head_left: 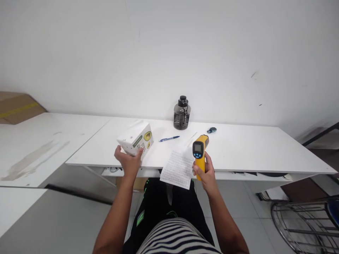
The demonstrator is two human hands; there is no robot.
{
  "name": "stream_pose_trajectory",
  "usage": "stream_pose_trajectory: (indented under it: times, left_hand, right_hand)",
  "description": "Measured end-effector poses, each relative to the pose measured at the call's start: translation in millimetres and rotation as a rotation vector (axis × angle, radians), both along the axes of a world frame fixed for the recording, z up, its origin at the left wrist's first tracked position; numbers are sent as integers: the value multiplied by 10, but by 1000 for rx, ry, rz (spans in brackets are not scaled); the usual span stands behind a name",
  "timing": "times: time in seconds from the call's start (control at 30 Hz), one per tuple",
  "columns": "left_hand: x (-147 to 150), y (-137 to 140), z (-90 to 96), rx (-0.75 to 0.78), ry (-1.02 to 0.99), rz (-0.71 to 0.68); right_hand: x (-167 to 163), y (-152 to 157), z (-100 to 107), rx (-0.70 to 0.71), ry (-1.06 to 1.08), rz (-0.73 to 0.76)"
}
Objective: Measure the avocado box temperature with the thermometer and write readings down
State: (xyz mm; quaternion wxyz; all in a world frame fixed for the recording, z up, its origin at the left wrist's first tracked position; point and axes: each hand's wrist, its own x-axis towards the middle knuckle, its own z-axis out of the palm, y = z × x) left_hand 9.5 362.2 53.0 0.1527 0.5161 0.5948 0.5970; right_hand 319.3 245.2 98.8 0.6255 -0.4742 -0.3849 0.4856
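Observation:
My left hand [129,160] is closed on the near end of a white box [137,137] printed with avocado pictures, which is tilted over the table. In my right hand [208,174] is a yellow and black infrared thermometer [200,151], gripped by its handle, its small screen and blue buttons facing me. Between the hands a sheet of paper covered in writing [177,169] hangs partly over the table's front edge. Behind it lies a blue pen [169,138].
A dark translucent water bottle [182,113] stands by the wall. To its right is a small dark object [212,130], perhaps a key fob. The white table [254,148] has a shelf below. A cardboard box [19,107] sits far left; a metal rack [299,222] stands lower right.

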Motion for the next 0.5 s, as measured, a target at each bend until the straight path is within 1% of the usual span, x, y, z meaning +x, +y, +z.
stream_pose_trajectory:
  times: [0.03,0.07,0.1,0.13,0.17,0.2,0.23,0.27,0.3,0.37,0.43,0.5]
  left_hand:
    - [33,-82,-39,61,117,96]
    - [103,-201,-88,119,241,149]
    - [209,-348,-147,177,358,94]
    - [346,-510,-216,241,479,-43]
    - [503,-674,-291,264,610,-236]
    - [669,-823,-364,220,744,-409]
    - [829,-943,-431,135,854,-519]
    - [968,-1026,-484,82,924,-577]
    - [1077,-1067,-518,39,964,-588]
    - [1178,-1030,-525,-1,997,-566]
    - [1132,-879,-463,-19,985,-539]
    - [987,-679,-376,-52,947,-519]
  right_hand:
    - [31,43,-35,-67,-58,-50]
    - [59,101,-73,-138,-102,-84]
    - [84,172,-113,-207,-128,-100]
    - [101,251,-153,-267,-138,-101]
    - [109,334,-192,-315,-139,-95]
    - [108,414,-230,-348,-138,-89]
    - [98,486,-264,-364,-142,-82]
    - [82,544,-295,-370,-152,-69]
    - [61,585,-321,-375,-169,-50]
    - [22,614,-361,-385,-211,7]
    - [-1,584,-383,-390,-243,59]
    - [-5,525,-392,-385,-249,96]
